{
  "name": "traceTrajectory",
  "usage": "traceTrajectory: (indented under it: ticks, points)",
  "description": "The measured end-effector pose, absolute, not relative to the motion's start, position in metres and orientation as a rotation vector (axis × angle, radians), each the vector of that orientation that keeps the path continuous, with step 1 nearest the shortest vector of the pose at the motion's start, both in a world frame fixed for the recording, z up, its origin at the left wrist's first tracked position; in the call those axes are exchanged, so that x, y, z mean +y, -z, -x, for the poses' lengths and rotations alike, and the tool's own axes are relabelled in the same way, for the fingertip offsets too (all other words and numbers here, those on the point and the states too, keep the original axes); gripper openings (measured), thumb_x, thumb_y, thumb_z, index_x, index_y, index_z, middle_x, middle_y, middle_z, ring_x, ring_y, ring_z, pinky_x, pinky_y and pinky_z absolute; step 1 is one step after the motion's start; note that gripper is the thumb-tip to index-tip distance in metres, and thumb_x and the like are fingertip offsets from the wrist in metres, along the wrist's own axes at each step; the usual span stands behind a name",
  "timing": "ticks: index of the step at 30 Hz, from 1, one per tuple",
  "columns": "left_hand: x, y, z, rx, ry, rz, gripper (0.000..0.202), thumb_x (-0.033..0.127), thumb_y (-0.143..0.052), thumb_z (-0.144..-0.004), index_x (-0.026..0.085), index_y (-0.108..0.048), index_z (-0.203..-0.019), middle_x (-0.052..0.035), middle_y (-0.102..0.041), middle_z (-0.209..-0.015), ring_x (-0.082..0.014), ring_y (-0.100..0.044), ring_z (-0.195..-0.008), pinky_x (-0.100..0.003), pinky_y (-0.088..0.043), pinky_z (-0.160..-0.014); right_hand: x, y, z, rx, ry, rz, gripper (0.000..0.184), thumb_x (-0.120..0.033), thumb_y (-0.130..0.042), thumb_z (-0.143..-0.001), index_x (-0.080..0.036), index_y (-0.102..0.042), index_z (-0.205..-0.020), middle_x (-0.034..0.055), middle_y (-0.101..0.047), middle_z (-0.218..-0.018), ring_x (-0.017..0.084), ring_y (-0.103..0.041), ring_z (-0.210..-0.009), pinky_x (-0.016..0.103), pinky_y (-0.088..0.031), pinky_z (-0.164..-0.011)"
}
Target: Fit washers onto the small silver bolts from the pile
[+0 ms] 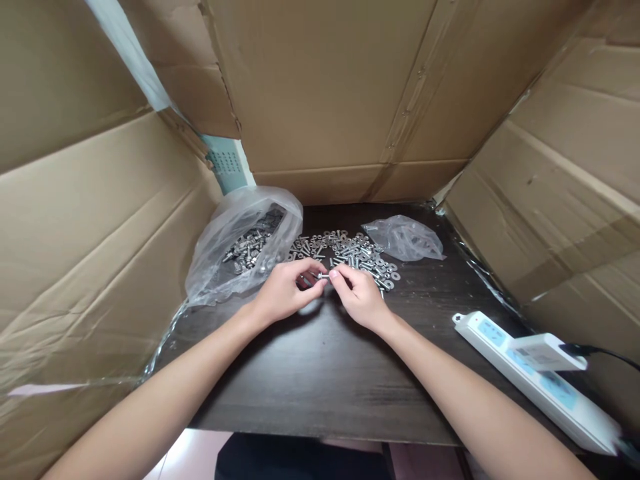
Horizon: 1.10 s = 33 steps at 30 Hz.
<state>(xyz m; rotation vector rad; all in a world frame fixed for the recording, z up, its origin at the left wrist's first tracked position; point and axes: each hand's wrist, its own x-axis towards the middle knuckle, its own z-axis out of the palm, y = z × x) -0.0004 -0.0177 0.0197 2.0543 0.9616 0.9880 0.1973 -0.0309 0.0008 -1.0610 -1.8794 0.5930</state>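
Note:
Between my two hands, above the dark table, is a small silver bolt lying roughly level. My left hand pinches its left end between thumb and forefinger. From the other side, my right hand grips the right end with thumb and index finger. The fingertips cover both ends, so any nut or washer there is hard to make out. Just beyond the hands spreads a pile of loose bolts, nuts and washers. A clear plastic bag full of metal fasteners lies open to the left.
A crumpled clear bag lies behind the pile on the right. On the table's right side rests a white power strip with a plugged-in white adapter and black cable. Cardboard walls enclose the dark table on three sides.

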Motion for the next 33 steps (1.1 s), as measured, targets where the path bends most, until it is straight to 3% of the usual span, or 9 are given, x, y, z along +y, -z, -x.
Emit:
traceTrajectory:
  ticks: [4, 6, 9, 12, 15, 17, 22, 25, 33]
  points:
    - [-0.0162, -0.0174, 0.0031, 0.969, -0.971, -2.158, 0.009, 0.024, -0.071, -0.089, 0.02, -0.072, -0.098, -0.001, -0.073, -0.084, -0.0156, -0.065, -0.069, -0.025, -0.05, -0.068, -0.0325, -0.0012, -0.2, -1.865, -0.665, 1.077, 0.056, -0.047, -0.038, -0.111, -0.02, -0.053, -0.064, 0.0004, -0.052, -0.057, 0.016, -0.05, -0.053, 0.03, -0.037, -0.059]
    - [-0.016, -0.0173, 0.0039, 0.963, -0.974, -2.163, 0.009, 0.024, -0.071, -0.09, 0.02, -0.072, -0.098, -0.0011, -0.073, -0.084, -0.0157, -0.065, -0.068, -0.024, -0.049, -0.068, -0.0346, -0.0034, -0.2007, -1.833, -0.62, 1.065, 0.043, -0.045, -0.041, -0.109, -0.019, -0.063, -0.083, 0.0003, -0.056, -0.064, 0.017, -0.052, -0.056, 0.03, -0.038, -0.059]
    - [-0.0163, -0.0193, 0.0048, 0.966, -1.008, -2.16, 0.009, 0.024, -0.071, -0.091, 0.02, -0.072, -0.099, -0.0018, -0.073, -0.087, -0.0154, -0.065, -0.069, -0.024, -0.05, -0.068, -0.0367, -0.0062, -0.2013, -1.832, -0.591, 1.009, 0.03, -0.042, -0.046, -0.107, -0.018, -0.063, -0.113, 0.0004, -0.06, -0.074, 0.017, -0.054, -0.061, 0.029, -0.039, -0.059]
    - [-0.0162, -0.0219, 0.0059, 0.969, -1.048, -2.189, 0.009, 0.023, -0.071, -0.092, 0.019, -0.072, -0.099, -0.0025, -0.074, -0.089, -0.0144, -0.065, -0.068, -0.023, -0.05, -0.067, -0.0357, -0.0046, -0.2023, -1.936, -0.626, 0.992, 0.044, -0.043, -0.039, -0.11, -0.019, -0.067, -0.085, 0.0023, -0.061, -0.069, 0.018, -0.058, -0.062, 0.031, -0.04, -0.064]
    - [-0.0146, -0.0216, 0.0073, 0.937, -1.072, -2.235, 0.009, 0.022, -0.069, -0.093, 0.019, -0.072, -0.101, -0.0028, -0.074, -0.092, -0.0134, -0.065, -0.068, -0.022, -0.051, -0.067, -0.034, -0.0014, -0.2031, -1.967, -0.664, 1.052, 0.062, -0.044, -0.035, -0.112, -0.019, -0.058, -0.06, 0.0028, -0.06, -0.06, 0.018, -0.058, -0.058, 0.032, -0.039, -0.065]
    - [-0.0132, -0.0195, 0.0082, 0.895, -1.096, -2.262, 0.01, 0.02, -0.068, -0.093, 0.018, -0.072, -0.102, -0.0023, -0.074, -0.093, -0.0125, -0.065, -0.068, -0.022, -0.052, -0.066, -0.0339, -0.0011, -0.2026, -1.944, -0.632, 1.067, 0.055, -0.042, -0.038, -0.11, -0.019, -0.059, -0.065, 0.0029, -0.062, -0.065, 0.018, -0.059, -0.061, 0.032, -0.038, -0.065]
    - [-0.0126, -0.0144, 0.0087, 0.811, -1.133, -2.314, 0.012, 0.017, -0.069, -0.094, 0.017, -0.071, -0.106, -0.0012, -0.074, -0.095, -0.0104, -0.065, -0.07, -0.019, -0.052, -0.068, -0.0354, -0.0036, -0.1997, -1.889, -0.624, 1.011, 0.018, -0.032, -0.05, -0.103, -0.018, -0.062, -0.101, -0.0005, -0.059, -0.073, 0.016, -0.054, -0.061, 0.028, -0.038, -0.06]
    - [-0.0132, -0.0145, 0.0086, 0.782, -1.134, -2.343, 0.012, 0.018, -0.07, -0.095, 0.017, -0.07, -0.107, -0.0012, -0.073, -0.095, -0.0097, -0.065, -0.07, -0.018, -0.053, -0.069, -0.0354, -0.0035, -0.199, -1.905, -0.634, 0.955, 0.011, -0.027, -0.052, -0.101, -0.019, -0.059, -0.098, -0.0014, -0.058, -0.073, 0.015, -0.053, -0.06, 0.027, -0.039, -0.059]
    - [-0.0135, -0.0147, 0.008, 0.855, -1.051, -2.365, 0.015, 0.023, -0.071, -0.096, 0.018, -0.07, -0.11, -0.0015, -0.074, -0.096, -0.0115, -0.067, -0.071, -0.022, -0.054, -0.07, -0.0339, -0.0021, -0.197, -1.889, -0.485, 0.959, 0.02, -0.026, -0.046, -0.105, -0.019, -0.053, -0.088, -0.0022, -0.053, -0.07, 0.014, -0.048, -0.058, 0.027, -0.035, -0.058]
